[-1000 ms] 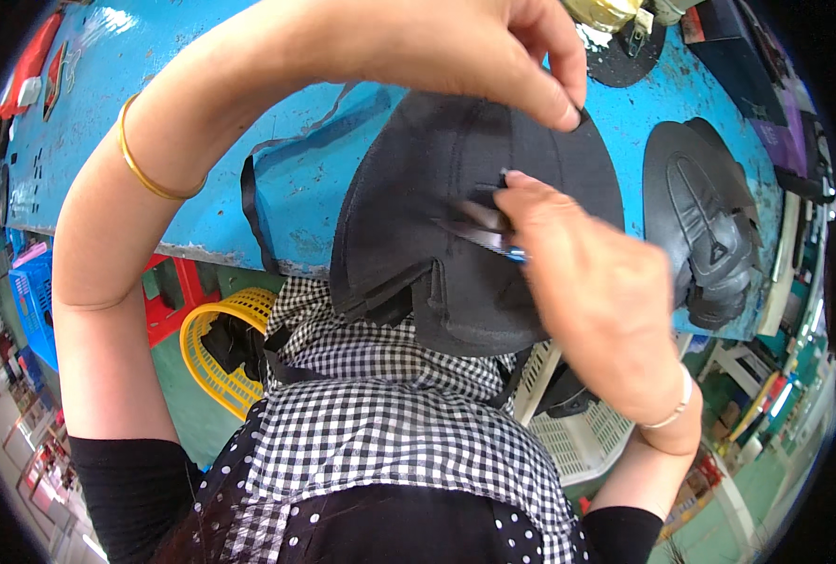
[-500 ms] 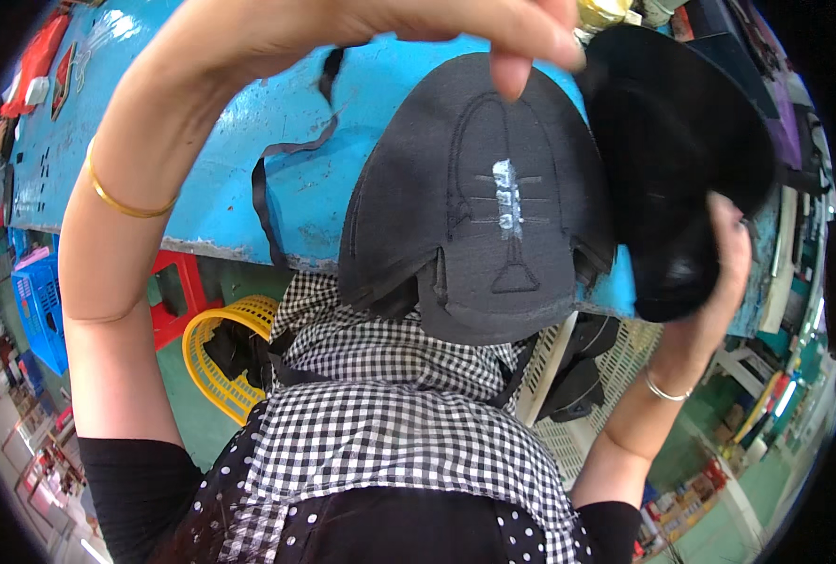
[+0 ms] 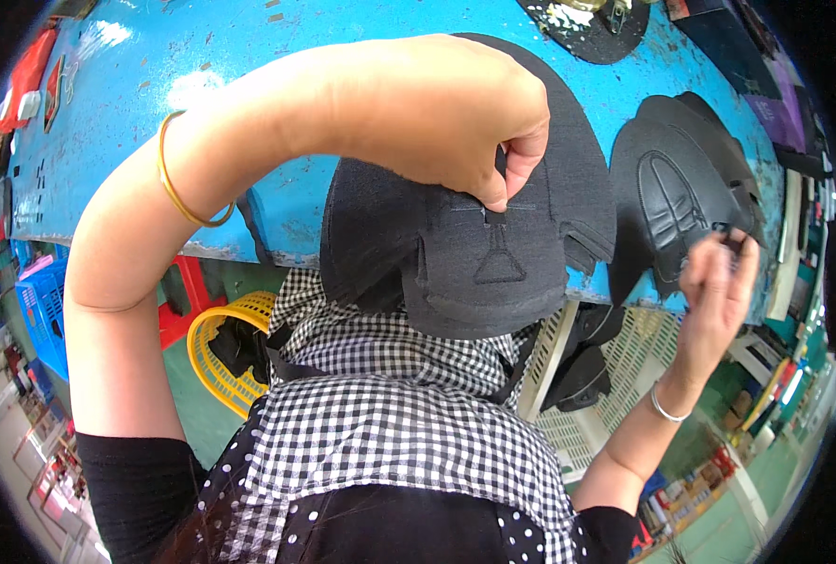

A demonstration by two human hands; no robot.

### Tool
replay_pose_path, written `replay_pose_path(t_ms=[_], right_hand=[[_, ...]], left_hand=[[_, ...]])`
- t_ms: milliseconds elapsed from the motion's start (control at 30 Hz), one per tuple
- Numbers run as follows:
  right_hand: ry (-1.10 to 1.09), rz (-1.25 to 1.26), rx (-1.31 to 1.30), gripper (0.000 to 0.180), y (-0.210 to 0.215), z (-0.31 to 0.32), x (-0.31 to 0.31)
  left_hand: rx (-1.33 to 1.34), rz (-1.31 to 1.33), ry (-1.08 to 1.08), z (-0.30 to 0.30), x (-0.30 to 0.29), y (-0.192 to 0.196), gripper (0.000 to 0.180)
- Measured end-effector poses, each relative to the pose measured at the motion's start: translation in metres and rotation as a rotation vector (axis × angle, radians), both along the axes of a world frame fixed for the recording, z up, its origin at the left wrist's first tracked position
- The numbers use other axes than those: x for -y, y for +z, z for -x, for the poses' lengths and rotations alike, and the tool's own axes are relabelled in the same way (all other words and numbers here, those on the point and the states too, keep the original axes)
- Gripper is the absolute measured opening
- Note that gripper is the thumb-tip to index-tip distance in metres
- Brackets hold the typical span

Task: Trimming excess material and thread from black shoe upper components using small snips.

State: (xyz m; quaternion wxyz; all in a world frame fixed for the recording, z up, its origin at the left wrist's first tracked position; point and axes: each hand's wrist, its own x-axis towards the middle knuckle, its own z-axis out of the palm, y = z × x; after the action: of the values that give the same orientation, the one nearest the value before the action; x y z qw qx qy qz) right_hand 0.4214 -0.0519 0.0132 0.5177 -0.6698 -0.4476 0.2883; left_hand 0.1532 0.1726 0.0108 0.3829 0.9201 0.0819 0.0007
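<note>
My left hand (image 3: 437, 117) pinches the upper middle of a dark grey felt shoe upper (image 3: 474, 254) and holds it up over the edge of the blue workbench (image 3: 202, 113). The piece has stitched lines and a small triangle shape. My right hand (image 3: 719, 287) is off to the right, fingers curled at the edge of a stack of black shoe uppers (image 3: 672, 202) lying on the bench; a small dark object sits at its fingertips. A gold bangle is on my left wrist, a thin bracelet on my right.
Another black piece (image 3: 592, 23) lies at the bench's far edge. Below the bench stand a yellow basket (image 3: 225, 362), a white perforated crate (image 3: 615, 376) with black pieces and a blue crate (image 3: 42, 310). A checked apron covers my lap.
My right hand has put down the second black upper that it held up beside the first, and has dropped to the stack on the right. My left hand has shifted its pinch lower on the grey piece.
</note>
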Motion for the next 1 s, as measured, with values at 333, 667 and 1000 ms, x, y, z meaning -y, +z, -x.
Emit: replay_pose_path(t_ms=[333, 667, 1000], right_hand=[[0.925, 0.072, 0.767, 0.016, 0.008, 0.066, -0.081], [0.748, 0.077, 0.895, 0.017, 0.012, 0.079, -0.100], [0.719, 0.196, 0.828, 0.022, 0.014, 0.076, -0.113]], left_hand=[[-0.340, 0.110, 0.041, 0.002, -0.020, 0.048, 0.027], [-0.302, 0.228, -0.060, 0.001, -0.037, 0.051, 0.027], [-0.459, 0.182, 0.001, -0.008, -0.028, 0.054, 0.024]])
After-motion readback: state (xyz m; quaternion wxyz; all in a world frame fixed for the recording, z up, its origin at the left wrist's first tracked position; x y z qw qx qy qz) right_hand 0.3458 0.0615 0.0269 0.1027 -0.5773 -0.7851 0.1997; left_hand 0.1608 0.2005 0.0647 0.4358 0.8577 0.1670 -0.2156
